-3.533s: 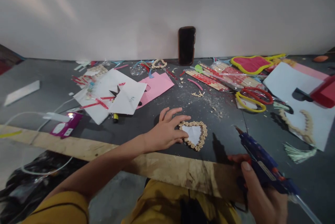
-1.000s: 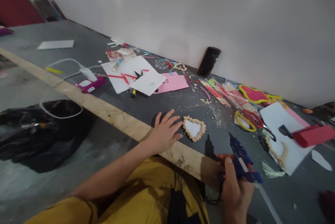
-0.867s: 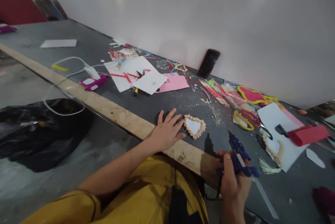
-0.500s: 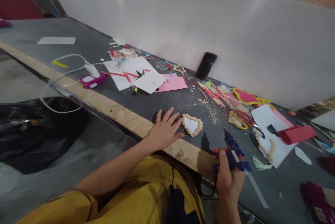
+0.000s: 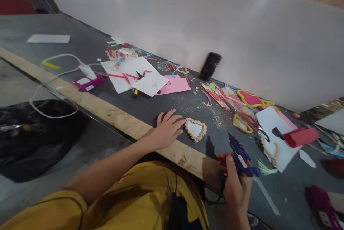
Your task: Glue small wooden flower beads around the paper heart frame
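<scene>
1 glue gun (image 5: 242, 159), 1 ph. (image 5: 210, 66)

You can read no txt, brand or no. w/ certainty. Marks located, all illegible: (1) small dark handwriting (image 5: 154, 85) on the white sheet (image 5: 146, 84) partly overlapping the pink paper (image 5: 178, 85), too small to decipher; (2) pale label (image 5: 242, 161) on the side of the blue glue gun (image 5: 236, 148) in your R hand (image 5: 235, 183), wording indistinct; (3) white patch (image 5: 89, 87) on the L-side purple unit (image 5: 97, 80), detail unclear, i.e. txt or plain surface can't be determined.
</scene>
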Demonstrator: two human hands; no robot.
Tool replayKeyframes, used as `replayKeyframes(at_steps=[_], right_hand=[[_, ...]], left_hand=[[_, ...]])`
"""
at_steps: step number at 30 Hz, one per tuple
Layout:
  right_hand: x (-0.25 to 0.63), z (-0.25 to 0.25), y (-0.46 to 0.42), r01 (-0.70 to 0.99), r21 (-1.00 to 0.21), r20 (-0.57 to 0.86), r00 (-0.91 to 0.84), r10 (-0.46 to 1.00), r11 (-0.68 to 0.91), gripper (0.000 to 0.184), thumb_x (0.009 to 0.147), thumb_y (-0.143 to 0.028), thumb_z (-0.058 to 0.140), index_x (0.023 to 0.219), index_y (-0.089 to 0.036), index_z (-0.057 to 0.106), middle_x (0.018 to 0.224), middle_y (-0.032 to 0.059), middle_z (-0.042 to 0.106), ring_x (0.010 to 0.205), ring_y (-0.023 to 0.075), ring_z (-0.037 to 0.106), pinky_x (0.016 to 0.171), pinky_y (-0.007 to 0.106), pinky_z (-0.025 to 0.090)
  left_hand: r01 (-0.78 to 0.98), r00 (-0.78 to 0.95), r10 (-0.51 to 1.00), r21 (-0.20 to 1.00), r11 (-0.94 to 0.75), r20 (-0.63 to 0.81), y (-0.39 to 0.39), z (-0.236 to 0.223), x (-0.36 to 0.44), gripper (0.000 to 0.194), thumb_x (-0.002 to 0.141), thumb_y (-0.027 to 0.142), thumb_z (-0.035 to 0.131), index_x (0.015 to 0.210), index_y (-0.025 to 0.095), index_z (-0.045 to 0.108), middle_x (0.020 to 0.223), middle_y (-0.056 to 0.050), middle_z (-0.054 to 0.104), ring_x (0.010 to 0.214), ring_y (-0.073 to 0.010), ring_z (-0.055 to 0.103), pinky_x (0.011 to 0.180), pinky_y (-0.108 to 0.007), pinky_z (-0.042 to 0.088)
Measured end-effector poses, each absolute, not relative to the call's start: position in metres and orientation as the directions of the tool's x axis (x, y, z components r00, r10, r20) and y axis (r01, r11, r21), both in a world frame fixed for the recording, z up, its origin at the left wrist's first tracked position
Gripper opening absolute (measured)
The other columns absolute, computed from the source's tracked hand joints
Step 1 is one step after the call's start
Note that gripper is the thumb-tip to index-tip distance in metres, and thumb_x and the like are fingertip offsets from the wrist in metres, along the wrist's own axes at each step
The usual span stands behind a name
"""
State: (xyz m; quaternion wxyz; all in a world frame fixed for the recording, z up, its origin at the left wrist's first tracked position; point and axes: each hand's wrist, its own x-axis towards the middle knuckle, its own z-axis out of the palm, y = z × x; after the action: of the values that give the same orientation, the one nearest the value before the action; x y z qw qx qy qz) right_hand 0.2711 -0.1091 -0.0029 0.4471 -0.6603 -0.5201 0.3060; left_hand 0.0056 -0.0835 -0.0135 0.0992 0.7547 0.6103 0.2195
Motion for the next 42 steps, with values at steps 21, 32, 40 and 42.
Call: replayKeyframes(at_steps=[21,32,40,42], right_hand=[[0.296,0.007,-0.067,0.523,-0.847,0.070,0.299,0.952,-0.102,0.050,0.075,-0.068,0.060,0.078,-0.018,0.065,0.071,0.0079,0.069,0.058,0.0209,0.063,0.051,0.033,0.048],[0.290,0.008,-0.062,0.433,-0.877,-0.022,0.396,0.918,-0.208,0.050,0.062,-0.071,0.066,0.071,-0.022,0.064,0.068,0.0081,0.067,0.057,0.0213,0.062,0.056,0.037,0.053],[0.291,0.006,-0.061,0.402,-0.869,-0.091,0.443,0.892,-0.288,0.063,0.053,-0.083,0.065,0.069,-0.022,0.066,0.068,0.0103,0.069,0.058,0.0232,0.064,0.057,0.040,0.054],[0.291,0.006,-0.061,0.408,-0.864,-0.093,0.447,0.889,-0.296,0.066,0.051,-0.086,0.063,0.068,-0.023,0.066,0.067,0.0095,0.070,0.058,0.0237,0.065,0.058,0.041,0.054]], left_hand=[[0.800,0.489,0.872,0.416,-0.433,-0.034,0.023,0.017,-0.007,0.022,0.088,0.025,0.052,0.099,0.030,0.071,0.109,-0.002,0.071,0.116,-0.0281,0.048,0.099,-0.054,0.026],[0.812,0.476,0.877,0.415,-0.411,-0.062,0.013,0.016,-0.012,0.018,0.091,0.031,0.054,0.102,0.026,0.067,0.098,-0.002,0.070,0.113,-0.0256,0.052,0.099,-0.047,0.031],[0.721,0.599,0.800,0.423,-0.549,0.016,0.009,0.020,-0.019,0.014,0.090,0.026,0.059,0.102,0.027,0.067,0.106,0.000,0.066,0.118,-0.0233,0.047,0.105,-0.043,0.029],[0.681,0.649,0.760,0.417,-0.602,0.038,0.007,0.021,-0.021,0.014,0.091,0.026,0.060,0.102,0.028,0.068,0.108,-0.001,0.064,0.120,-0.0240,0.044,0.106,-0.043,0.029]])
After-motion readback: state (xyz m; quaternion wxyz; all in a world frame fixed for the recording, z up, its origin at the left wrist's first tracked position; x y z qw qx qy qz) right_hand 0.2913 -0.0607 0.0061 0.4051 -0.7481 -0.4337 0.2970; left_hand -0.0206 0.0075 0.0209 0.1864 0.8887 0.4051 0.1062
